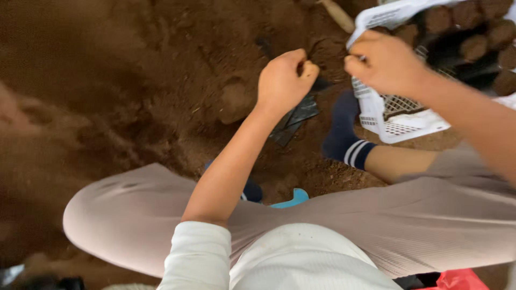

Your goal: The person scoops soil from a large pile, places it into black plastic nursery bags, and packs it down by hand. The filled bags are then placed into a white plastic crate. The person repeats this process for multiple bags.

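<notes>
Head view: my left hand is clenched over the black plastic bags on the soil; my right hand grips the white crate's rim.

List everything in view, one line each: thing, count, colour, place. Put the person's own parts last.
soil: one mass, brown, covering the ground at left and centre
plastic crate: one, white, upper right beside the foot
soil-filled bags: several, dark brown, packed inside the crate
flat black sheets: a few, black, on the soil below the left hand
wooden handle: one, tan, top centre
blue object: one, light blue, between the legs
red object: one, red, bottom right
sock: one, navy with white stripes, right foot
left hand: closed, pinching something small
right hand: at the crate's rim
</notes>
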`<state>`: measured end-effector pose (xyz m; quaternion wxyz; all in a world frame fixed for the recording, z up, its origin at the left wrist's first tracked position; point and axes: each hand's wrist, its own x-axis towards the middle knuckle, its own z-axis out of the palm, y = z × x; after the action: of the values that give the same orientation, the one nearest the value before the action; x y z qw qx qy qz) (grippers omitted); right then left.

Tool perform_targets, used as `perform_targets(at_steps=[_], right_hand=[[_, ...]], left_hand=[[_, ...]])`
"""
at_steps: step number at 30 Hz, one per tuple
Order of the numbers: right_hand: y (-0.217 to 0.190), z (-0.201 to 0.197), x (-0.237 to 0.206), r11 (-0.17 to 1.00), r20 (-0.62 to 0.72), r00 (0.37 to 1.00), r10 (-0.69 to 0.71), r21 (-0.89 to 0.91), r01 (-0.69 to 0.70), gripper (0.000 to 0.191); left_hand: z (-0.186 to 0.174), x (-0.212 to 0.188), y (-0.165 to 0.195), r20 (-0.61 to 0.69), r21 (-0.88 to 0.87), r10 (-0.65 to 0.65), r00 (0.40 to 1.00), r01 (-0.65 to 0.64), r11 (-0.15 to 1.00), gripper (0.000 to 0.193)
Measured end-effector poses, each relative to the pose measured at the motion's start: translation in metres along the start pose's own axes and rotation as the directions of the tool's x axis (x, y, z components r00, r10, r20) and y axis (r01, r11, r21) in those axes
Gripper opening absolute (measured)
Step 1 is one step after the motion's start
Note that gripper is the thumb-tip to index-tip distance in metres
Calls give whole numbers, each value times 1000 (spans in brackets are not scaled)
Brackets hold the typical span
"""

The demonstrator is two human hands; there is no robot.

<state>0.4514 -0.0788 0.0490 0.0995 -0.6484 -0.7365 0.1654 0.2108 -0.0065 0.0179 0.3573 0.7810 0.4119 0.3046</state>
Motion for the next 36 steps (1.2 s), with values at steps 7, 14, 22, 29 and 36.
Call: perform_targets(at_steps=[7,14,22,29,36], right_hand=[[122,-81,-90,834,173,872,458,257,-488,35],[191,2,-154,529,49,627,778,486,-695,27],[219,88,-147,185,-50,457,888,949,-255,25],[241,93,-120,125,-65,380,923,983,-136,21],[238,93,-93,-22,37,216,976,997,-72,20]], left_hand=[[129,61,78,211,-202,157,965,-114,973,27],[255,95,84,372,-204,186,909,-116,972,27],[341,104,60,489,-134,-15,872,92,987,27],[376,97,50,830,-249,-312,462,808,534,51],[377,96,55,851,-338,-270,450,864,374,72]])
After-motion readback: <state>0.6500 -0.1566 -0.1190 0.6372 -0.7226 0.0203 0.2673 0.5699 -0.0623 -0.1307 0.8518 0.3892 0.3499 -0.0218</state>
